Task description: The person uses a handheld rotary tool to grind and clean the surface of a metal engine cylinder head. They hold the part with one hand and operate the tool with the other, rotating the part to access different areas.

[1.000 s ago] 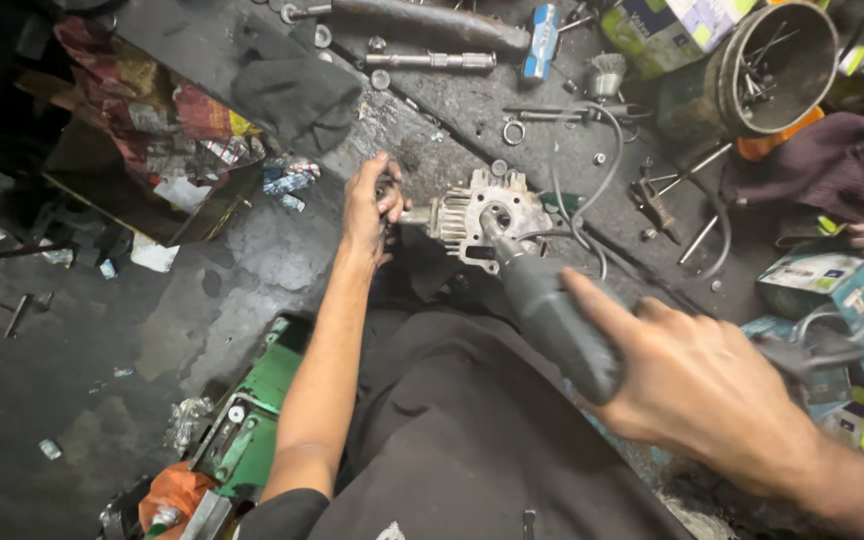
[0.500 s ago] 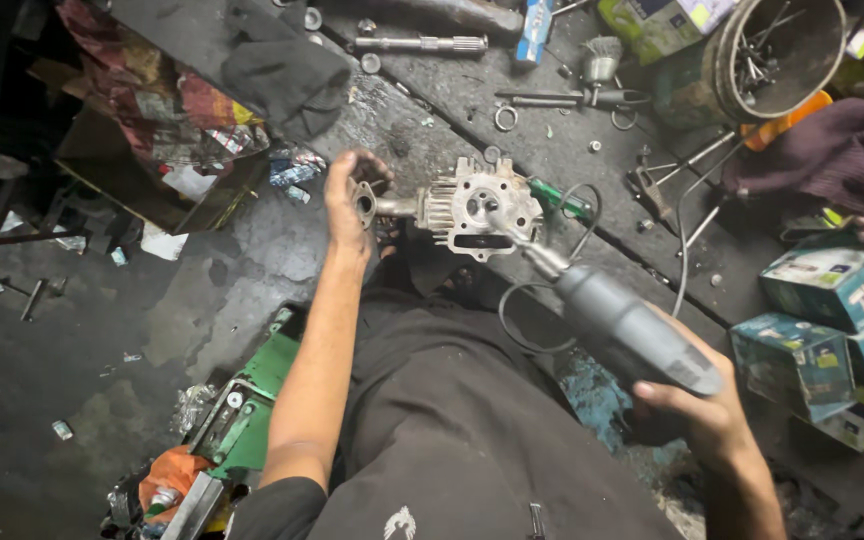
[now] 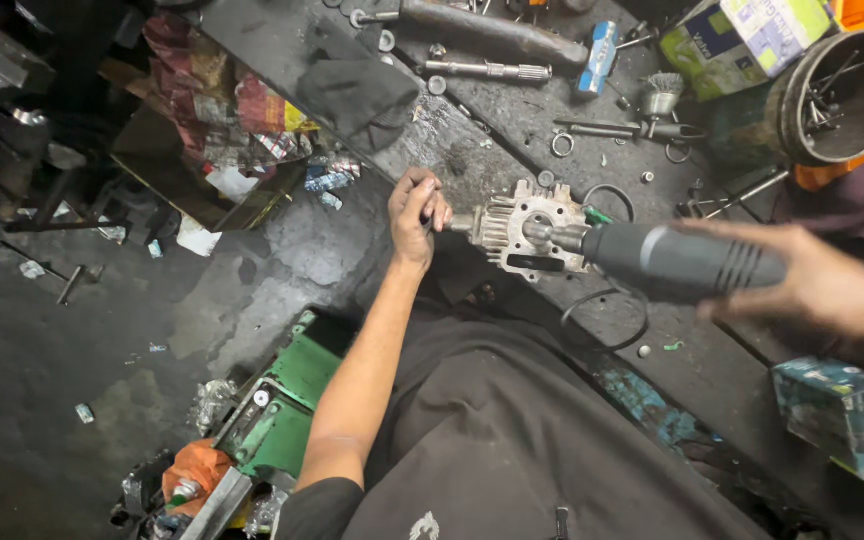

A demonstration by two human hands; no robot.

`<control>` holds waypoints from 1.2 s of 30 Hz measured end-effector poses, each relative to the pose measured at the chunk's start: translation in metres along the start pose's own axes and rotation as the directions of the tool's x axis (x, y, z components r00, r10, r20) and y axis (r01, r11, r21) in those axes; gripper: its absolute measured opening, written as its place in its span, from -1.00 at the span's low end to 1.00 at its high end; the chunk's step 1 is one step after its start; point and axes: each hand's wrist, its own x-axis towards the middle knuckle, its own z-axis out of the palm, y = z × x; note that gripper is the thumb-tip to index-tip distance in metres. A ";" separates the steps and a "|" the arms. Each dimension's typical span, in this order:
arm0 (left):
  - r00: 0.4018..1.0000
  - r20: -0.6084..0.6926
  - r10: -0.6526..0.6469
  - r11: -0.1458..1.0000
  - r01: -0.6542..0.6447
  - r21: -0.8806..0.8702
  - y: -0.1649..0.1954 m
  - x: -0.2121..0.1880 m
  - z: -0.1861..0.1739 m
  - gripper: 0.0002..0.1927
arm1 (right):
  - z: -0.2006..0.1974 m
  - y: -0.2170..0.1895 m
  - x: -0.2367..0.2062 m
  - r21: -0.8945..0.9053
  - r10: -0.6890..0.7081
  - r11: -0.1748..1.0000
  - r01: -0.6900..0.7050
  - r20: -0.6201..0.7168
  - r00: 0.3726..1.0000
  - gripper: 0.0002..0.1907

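Now the left hand (image 3: 414,213) clenches the shaft of a grimy, finned metal housing (image 3: 524,232) on the worktop (image 3: 472,130); right hand (image 3: 814,285) grips a grey tool (image 3: 680,263) against it.

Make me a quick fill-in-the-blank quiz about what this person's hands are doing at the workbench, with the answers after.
1. The left hand grips the ____ sticking out of the metal housing.
2. The right hand holds a grey power tool whose tip meets the ____.
3. A black rubber ring lies on the ____ just below the tool.
4. The metal bucket stands at the bench's far ____ corner.

Answers: shaft; housing; workbench; right
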 end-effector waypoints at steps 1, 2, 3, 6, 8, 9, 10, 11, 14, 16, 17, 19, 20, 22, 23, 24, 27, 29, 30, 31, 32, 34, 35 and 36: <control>1.000 -0.003 0.008 0.999 -0.008 0.042 -0.001 0.000 -0.001 -0.83 | -0.018 0.001 0.017 -0.030 0.039 0.999 -0.038 0.062 0.997 0.09; 0.999 -0.018 0.027 0.996 -0.025 0.090 -0.002 0.001 0.000 -0.85 | -0.036 0.001 0.033 -0.028 -0.039 0.999 0.043 0.121 0.992 0.01; 0.998 -0.032 0.048 0.990 -0.043 0.136 -0.002 0.001 0.002 -0.86 | -0.060 -0.004 0.051 -0.025 -0.117 0.992 0.124 0.178 0.977 -0.04; 0.987 -0.117 0.108 0.972 -0.080 0.223 -0.002 0.002 0.012 -0.85 | -0.098 -0.038 0.090 -0.116 0.009 0.993 0.028 0.306 0.952 0.04; 0.973 -0.189 0.132 0.969 -0.086 0.233 -0.002 0.002 0.020 -0.84 | -0.108 -0.075 0.091 -0.151 0.151 0.981 -0.124 0.187 0.971 0.00; 0.965 -0.224 0.133 0.972 -0.083 0.221 -0.001 0.002 0.024 -0.83 | -0.107 -0.098 0.086 -0.204 0.239 0.954 -0.220 0.077 0.968 -0.01; 0.956 -0.261 0.134 0.975 -0.080 0.208 -0.001 0.002 0.026 -0.83 | -0.104 -0.124 0.079 -0.247 0.319 0.915 -0.318 -0.036 0.947 -0.01; 0.954 -0.264 0.143 0.974 -0.089 0.208 -0.001 0.002 0.028 -0.82 | -0.096 -0.151 0.072 -0.323 0.288 0.905 -0.277 -0.014 0.957 -0.02; 0.945 -0.279 0.170 0.970 -0.110 0.217 -0.001 0.002 0.030 -0.81 | -0.060 -0.227 0.039 -0.580 0.155 0.808 -0.105 0.036 0.987 -0.08; 0.940 -0.289 0.181 0.966 -0.116 0.230 -0.002 0.003 0.029 -0.82 | -0.036 -0.262 0.011 -0.773 0.004 0.633 0.043 0.059 0.998 -0.20; 0.941 -0.289 0.173 0.969 -0.110 0.222 -0.003 0.003 0.028 -0.82 | -0.025 -0.272 -0.006 -0.819 -0.036 0.570 0.071 0.061 0.997 -0.33; 0.942 -0.293 0.163 0.973 -0.104 0.208 -0.003 0.002 0.027 -0.82 | -0.001 -0.278 -0.037 -0.896 -0.120 0.427 0.122 0.078 0.990 -0.54; 0.942 -0.295 0.162 0.972 -0.100 0.215 -0.003 0.002 0.026 -0.82 | 0.012 -0.278 -0.050 -0.910 -0.063 0.384 0.153 0.139 0.988 -0.55; 0.943 -0.295 0.156 0.971 -0.091 0.222 -0.003 0.001 0.025 -0.82 | 0.044 -0.266 -0.077 -0.912 -0.106 0.336 0.236 0.212 0.972 -0.54; 0.948 -0.281 0.150 0.969 -0.085 0.230 -0.003 0.002 0.024 -0.82 | 0.056 -0.258 -0.088 -0.902 -0.208 0.324 0.284 0.225 0.952 -0.53; 0.952 -0.270 0.142 0.968 -0.076 0.239 -0.002 0.001 0.023 -0.81 | 0.065 -0.246 -0.095 -0.891 -0.195 0.398 0.219 0.151 0.969 -0.42; 0.957 -0.258 0.133 0.964 -0.065 0.256 -0.002 -0.002 0.020 -0.81 | 0.086 -0.198 -0.106 -0.806 -0.125 0.591 0.037 -0.047 0.991 -0.09; 0.958 -0.246 0.144 0.959 -0.073 0.274 -0.001 -0.002 0.019 -0.81 | 0.091 -0.157 -0.106 -0.712 -0.065 0.698 -0.070 -0.161 0.985 -0.08; 0.959 -0.241 0.146 0.955 -0.073 0.287 -0.001 -0.003 0.018 -0.80 | 0.096 -0.133 -0.105 -0.638 -0.059 0.765 -0.084 -0.199 0.978 -0.02; 0.960 -0.237 0.148 0.951 -0.073 0.300 0.000 -0.004 0.018 -0.80 | 0.101 -0.109 -0.101 -0.557 -0.049 0.825 -0.094 -0.236 0.971 0.03; 0.959 -0.242 0.148 0.948 -0.068 0.311 0.000 -0.004 0.018 -0.80 | 0.107 -0.084 -0.098 -0.470 -0.037 0.877 -0.098 -0.270 0.962 0.09; 0.958 -0.252 0.140 0.941 -0.050 0.335 0.001 -0.007 0.018 -0.80 | 0.122 -0.031 -0.088 -0.083 -0.175 0.984 0.156 -0.377 0.909 0.08; 0.959 -0.250 0.136 0.939 -0.044 0.341 0.001 -0.008 0.017 -0.80 | 0.132 -0.006 -0.084 0.113 -0.213 0.950 0.292 -0.450 0.867 0.09; 0.960 -0.248 0.130 0.938 -0.039 0.344 0.002 -0.009 0.017 -0.80 | 0.145 0.019 -0.086 0.209 -0.203 0.912 0.353 -0.518 0.831 0.07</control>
